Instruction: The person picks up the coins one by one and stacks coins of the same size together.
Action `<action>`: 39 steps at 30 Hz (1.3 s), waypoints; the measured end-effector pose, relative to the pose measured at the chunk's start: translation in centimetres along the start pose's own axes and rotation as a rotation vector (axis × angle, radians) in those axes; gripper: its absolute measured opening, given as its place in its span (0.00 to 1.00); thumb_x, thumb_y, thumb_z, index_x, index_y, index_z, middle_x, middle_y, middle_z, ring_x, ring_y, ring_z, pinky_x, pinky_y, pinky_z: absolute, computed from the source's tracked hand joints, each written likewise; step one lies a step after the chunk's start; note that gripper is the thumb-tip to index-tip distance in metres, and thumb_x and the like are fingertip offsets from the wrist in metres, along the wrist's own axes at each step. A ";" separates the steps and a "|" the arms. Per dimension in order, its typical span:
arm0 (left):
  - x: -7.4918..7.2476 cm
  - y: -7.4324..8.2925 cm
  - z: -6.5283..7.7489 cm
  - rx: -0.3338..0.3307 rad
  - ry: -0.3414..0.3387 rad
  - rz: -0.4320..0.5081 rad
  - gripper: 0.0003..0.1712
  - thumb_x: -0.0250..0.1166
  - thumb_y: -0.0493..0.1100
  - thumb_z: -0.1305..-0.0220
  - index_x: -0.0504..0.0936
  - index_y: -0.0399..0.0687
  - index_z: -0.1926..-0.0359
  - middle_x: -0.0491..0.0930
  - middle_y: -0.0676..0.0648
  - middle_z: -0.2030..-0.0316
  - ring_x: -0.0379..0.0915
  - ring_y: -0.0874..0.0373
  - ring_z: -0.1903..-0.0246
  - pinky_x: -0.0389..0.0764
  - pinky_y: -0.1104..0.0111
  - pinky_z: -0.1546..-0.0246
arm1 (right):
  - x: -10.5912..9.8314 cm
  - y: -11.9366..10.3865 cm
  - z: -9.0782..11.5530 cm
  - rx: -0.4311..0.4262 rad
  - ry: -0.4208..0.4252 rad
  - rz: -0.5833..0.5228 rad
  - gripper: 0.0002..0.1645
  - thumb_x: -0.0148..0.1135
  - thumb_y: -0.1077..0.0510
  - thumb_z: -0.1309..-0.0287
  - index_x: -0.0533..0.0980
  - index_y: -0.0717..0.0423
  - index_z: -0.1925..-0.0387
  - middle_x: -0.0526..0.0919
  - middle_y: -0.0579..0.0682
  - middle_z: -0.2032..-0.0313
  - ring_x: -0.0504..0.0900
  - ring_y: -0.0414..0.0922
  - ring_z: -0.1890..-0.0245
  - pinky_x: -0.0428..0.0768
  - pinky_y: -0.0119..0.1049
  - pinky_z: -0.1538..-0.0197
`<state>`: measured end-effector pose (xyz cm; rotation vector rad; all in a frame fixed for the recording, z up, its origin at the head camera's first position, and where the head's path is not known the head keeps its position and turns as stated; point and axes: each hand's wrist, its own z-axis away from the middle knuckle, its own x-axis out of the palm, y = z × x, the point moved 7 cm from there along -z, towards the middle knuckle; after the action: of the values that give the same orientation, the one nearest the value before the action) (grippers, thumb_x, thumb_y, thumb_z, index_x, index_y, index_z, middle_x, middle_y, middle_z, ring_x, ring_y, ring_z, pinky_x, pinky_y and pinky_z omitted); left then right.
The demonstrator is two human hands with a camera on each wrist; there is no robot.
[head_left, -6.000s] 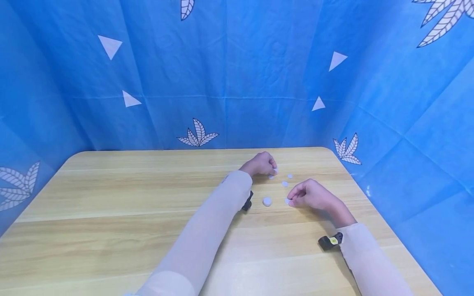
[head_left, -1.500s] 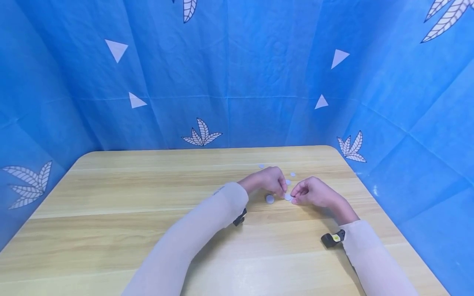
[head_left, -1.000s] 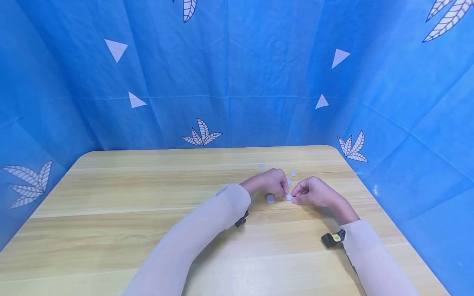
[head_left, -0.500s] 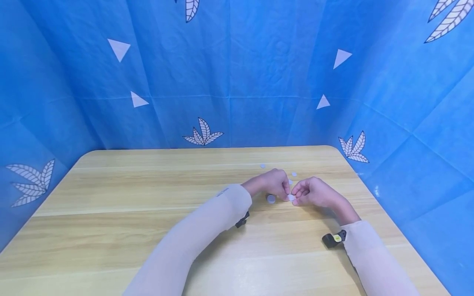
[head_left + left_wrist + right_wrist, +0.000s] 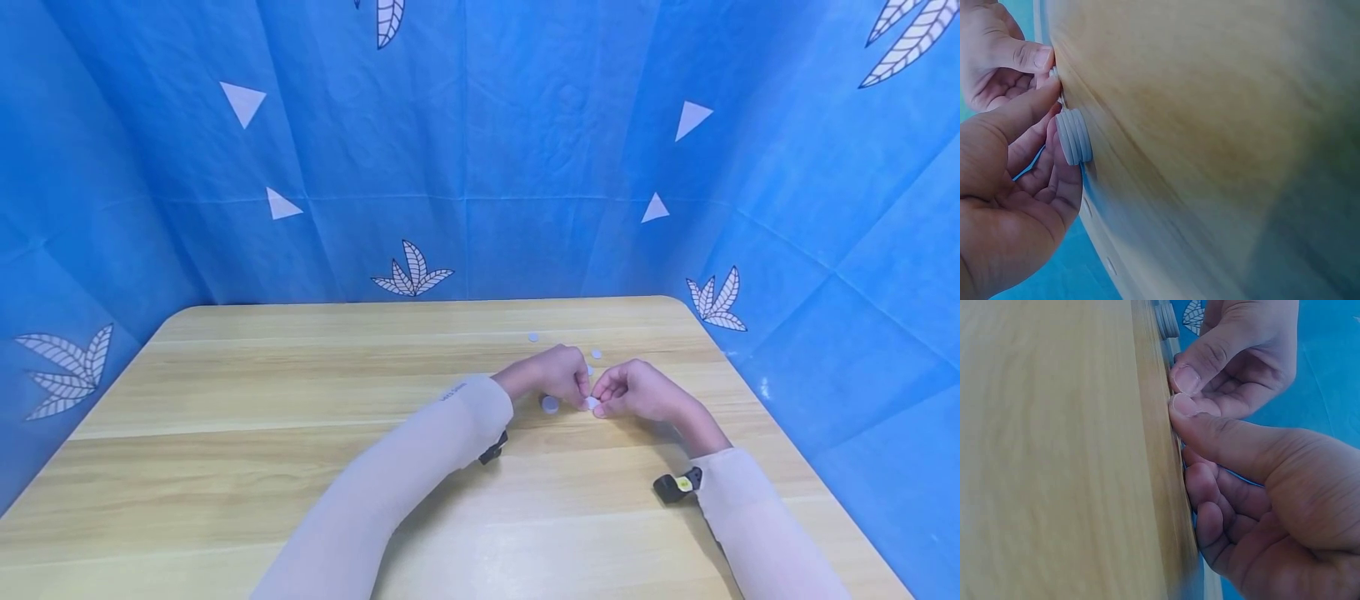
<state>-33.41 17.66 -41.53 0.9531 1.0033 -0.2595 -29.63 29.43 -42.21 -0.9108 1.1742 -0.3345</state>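
Note:
A small white disc [image 5: 592,403] lies low over the table between both hands' fingertips. My left hand [image 5: 561,372] pinches its left side between thumb and finger, and my right hand [image 5: 637,392] pinches the right side. In the left wrist view only a bit of the disc's edge [image 5: 1054,72] shows; fingers cover the rest. Just left of the left fingertips stands a short stack of white discs [image 5: 550,405], its several layers visible close up in the left wrist view. In the right wrist view, the two thumb tips nearly meet at the table surface.
Beyond the hands lie loose white discs: one at the far left [image 5: 533,337], one at the far right [image 5: 596,354] and one partly hidden behind the fingers [image 5: 589,371]. The wooden table [image 5: 225,467] is bounded by a blue patterned cloth [image 5: 450,150].
Since six seconds ago, my left hand has come nearer from the far discs to meet the right hand. Two discs seen side by side at the fingertips 1.5 seconds ago now overlap as one.

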 end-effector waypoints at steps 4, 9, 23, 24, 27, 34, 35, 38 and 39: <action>0.1 0.1 0.0 0.010 0.002 0.008 0.04 0.77 0.41 0.41 0.88 0.49 0.67 0.84 0.58 0.70 0.79 0.64 0.67 0.78 0.77 0.63 | 0.0 0.0 0.0 0.002 0.004 0.003 0.12 0.78 0.64 0.47 0.84 0.63 0.62 0.87 0.51 0.67 0.84 0.48 0.64 0.84 0.31 0.58; 0.1 0.1 0.0 0.008 0.000 0.000 0.05 0.78 0.40 0.42 0.88 0.49 0.67 0.84 0.58 0.70 0.78 0.64 0.67 0.78 0.77 0.63 | 0.0 0.2 -0.1 -0.019 0.006 0.018 0.13 0.78 0.63 0.48 0.84 0.62 0.62 0.87 0.50 0.68 0.84 0.46 0.65 0.83 0.31 0.59; -0.4 -0.9 -0.1 0.007 0.032 0.082 0.04 0.76 0.37 0.41 0.88 0.48 0.66 0.84 0.57 0.70 0.78 0.63 0.68 0.78 0.76 0.65 | 0.2 0.2 -0.1 0.004 0.000 0.026 0.09 0.76 0.63 0.46 0.84 0.61 0.63 0.86 0.49 0.69 0.83 0.47 0.65 0.83 0.32 0.59; -0.5 -1.1 -0.1 0.004 0.043 0.098 0.04 0.75 0.36 0.41 0.88 0.48 0.67 0.84 0.56 0.71 0.77 0.62 0.69 0.79 0.75 0.66 | 0.1 0.2 -0.1 0.006 0.001 0.026 0.09 0.76 0.63 0.46 0.84 0.61 0.63 0.87 0.49 0.68 0.83 0.47 0.65 0.83 0.32 0.58; -0.9 -1.5 -0.4 -0.003 0.073 0.131 0.03 0.75 0.35 0.40 0.89 0.47 0.66 0.84 0.55 0.70 0.77 0.62 0.70 0.79 0.74 0.67 | 0.1 0.3 -0.1 0.007 0.005 0.021 0.10 0.77 0.63 0.47 0.84 0.61 0.63 0.87 0.50 0.68 0.83 0.47 0.64 0.83 0.32 0.58; -1.2 -2.2 -0.9 -0.030 0.120 0.160 0.04 0.73 0.35 0.39 0.89 0.46 0.63 0.85 0.56 0.69 0.78 0.63 0.66 0.78 0.76 0.63 | 0.0 0.3 -0.1 0.005 0.007 0.013 0.10 0.77 0.63 0.47 0.84 0.60 0.63 0.87 0.50 0.68 0.84 0.47 0.64 0.83 0.32 0.58; -1.3 -2.3 -1.0 -0.036 0.124 0.167 0.04 0.73 0.35 0.39 0.88 0.46 0.63 0.85 0.56 0.69 0.78 0.63 0.65 0.78 0.75 0.63 | 0.0 0.3 -0.1 0.005 0.007 0.015 0.10 0.77 0.63 0.46 0.84 0.60 0.63 0.87 0.50 0.68 0.84 0.47 0.64 0.83 0.32 0.58; -1.3 -2.5 -1.2 -0.041 0.143 0.203 0.04 0.74 0.35 0.39 0.88 0.45 0.62 0.85 0.54 0.69 0.79 0.62 0.65 0.79 0.75 0.63 | 0.0 0.3 -0.1 0.003 0.009 0.024 0.10 0.77 0.62 0.46 0.85 0.60 0.63 0.87 0.49 0.68 0.84 0.47 0.64 0.82 0.32 0.57; -1.4 -2.7 -1.2 -0.043 0.150 0.217 0.05 0.74 0.35 0.39 0.88 0.45 0.62 0.85 0.54 0.69 0.79 0.62 0.66 0.80 0.75 0.63 | 0.0 0.3 -0.1 0.005 0.009 0.026 0.10 0.77 0.62 0.46 0.85 0.60 0.63 0.87 0.49 0.68 0.84 0.47 0.64 0.82 0.32 0.58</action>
<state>-36.44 16.73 -42.14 1.0445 1.0278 0.0147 -29.78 29.56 -42.41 -0.8900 1.1924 -0.3209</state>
